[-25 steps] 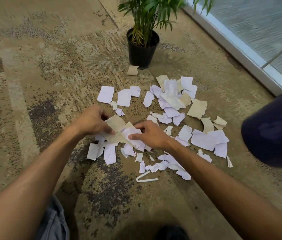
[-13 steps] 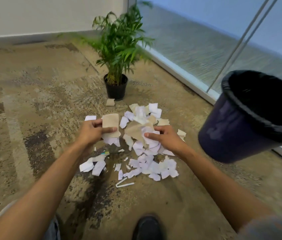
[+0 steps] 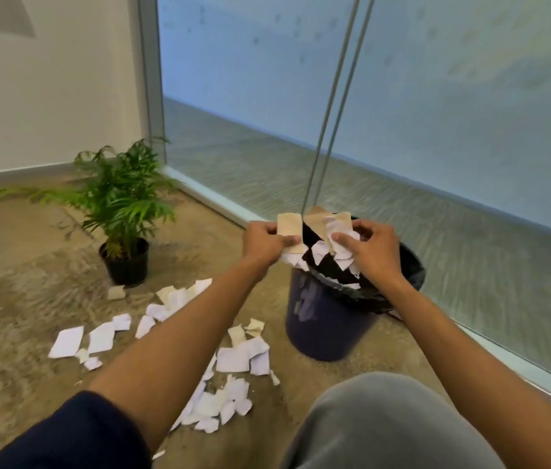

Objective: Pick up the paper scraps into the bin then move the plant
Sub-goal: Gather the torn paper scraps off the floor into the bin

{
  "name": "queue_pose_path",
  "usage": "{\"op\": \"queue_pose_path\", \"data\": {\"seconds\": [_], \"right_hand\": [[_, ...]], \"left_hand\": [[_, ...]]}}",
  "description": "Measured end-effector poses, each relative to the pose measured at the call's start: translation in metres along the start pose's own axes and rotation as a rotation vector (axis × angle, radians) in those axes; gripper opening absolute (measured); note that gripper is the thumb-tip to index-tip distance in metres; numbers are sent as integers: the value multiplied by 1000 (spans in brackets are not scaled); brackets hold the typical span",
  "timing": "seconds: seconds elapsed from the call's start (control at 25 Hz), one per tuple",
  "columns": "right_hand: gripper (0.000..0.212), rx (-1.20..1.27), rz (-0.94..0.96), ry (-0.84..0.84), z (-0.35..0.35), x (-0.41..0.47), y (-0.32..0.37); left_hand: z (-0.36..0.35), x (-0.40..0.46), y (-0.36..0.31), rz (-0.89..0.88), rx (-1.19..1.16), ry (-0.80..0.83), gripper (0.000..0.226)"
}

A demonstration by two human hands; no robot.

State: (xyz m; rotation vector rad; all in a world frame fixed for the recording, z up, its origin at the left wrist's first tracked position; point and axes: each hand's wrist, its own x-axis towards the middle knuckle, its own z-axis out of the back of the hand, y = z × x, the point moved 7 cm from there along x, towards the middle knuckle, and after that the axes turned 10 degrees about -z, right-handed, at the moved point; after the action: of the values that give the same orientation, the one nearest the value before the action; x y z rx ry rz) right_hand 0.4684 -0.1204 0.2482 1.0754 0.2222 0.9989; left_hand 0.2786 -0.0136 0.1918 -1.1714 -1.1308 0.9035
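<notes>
**Both handfuls over the bin mouth**

Our left hand (image 3: 269, 243) pinches a tan card and white scraps, fingers curled round them, right at the near-left rim of the bin (image 3: 326, 319). Our right hand (image 3: 367, 252) grips a crumpled bunch of paper scraps (image 3: 336, 236) directly above the bin's opening, so it looks the better placed to let go first. Straight below the fingers lies the black liner. More loose scraps (image 3: 233, 358) lie on the floor left of the bin; the plant (image 3: 125, 211) stands beyond them.

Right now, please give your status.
Left hand and right hand grip scraps over bin. Many paper scraps on floor. Plant not moved.
</notes>
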Motion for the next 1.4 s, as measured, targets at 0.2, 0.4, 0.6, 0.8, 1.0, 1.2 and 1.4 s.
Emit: {"op": "queue_pose_path", "data": {"seconds": [0.2, 0.4, 0.6, 0.8, 1.0, 1.2, 1.4], "right_hand": [[54, -159, -168, -46, 26, 41, -38], [44, -201, -18, -49, 5, 32, -21], [27, -223, 271, 140, -67, -6, 27], [19, -250, 393, 398, -164, -61, 33], [20, -270, 316, 643, -257, -118, -10], [29, -325, 253, 875, -320, -188, -47], [63, -575, 618, 1138, -361, -278, -55]], "left_hand": [[-77, 26, -21, -42, 215, 54, 54], [-52, 30, -25, -208, 356, 66, 56], [59, -8, 30, -238, 477, -79, 42], [182, -79, 100, -135, 571, -131, 6], [281, -167, 172, 79, 698, -118, 7], [325, -189, 222, 567, 1156, 209, 38], [308, -195, 244, 639, 1238, 404, 62]]}}
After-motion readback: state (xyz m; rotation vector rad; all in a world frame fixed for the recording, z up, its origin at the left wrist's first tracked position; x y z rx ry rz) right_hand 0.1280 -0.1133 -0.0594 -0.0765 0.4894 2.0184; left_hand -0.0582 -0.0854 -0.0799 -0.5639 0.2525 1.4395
